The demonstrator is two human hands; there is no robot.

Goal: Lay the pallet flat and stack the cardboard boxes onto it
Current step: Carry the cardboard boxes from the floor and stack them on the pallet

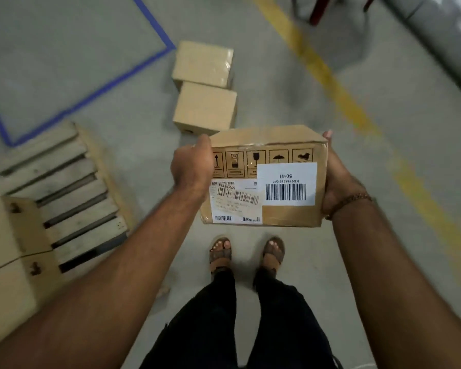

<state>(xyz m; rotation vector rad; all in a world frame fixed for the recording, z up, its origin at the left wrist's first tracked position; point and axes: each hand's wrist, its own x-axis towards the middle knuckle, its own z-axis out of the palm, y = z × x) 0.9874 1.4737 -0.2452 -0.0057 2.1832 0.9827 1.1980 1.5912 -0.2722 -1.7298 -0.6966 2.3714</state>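
I hold a cardboard box (282, 214) with white barcode labels and handling symbols in the air in front of me, above my feet. My left hand (190, 166) grips its left end, fingers curled over the top edge. My right hand (337, 179) holds its right end from the side. A wooden slatted pallet (72, 198) lies flat on the floor at the left. A cardboard box (6, 243) sits on the pallet's near end. Two more plain cardboard boxes (205, 109) (202, 63) rest on the floor ahead, one behind the other.
Blue tape (91, 95) outlines a rectangle on the grey floor at the upper left. A yellow line (338, 94) runs diagonally at the right. A grey cylinder (442, 30) and red frame legs (321, 12) stand at the top right. My sandalled feet (246, 254) are below the held box.
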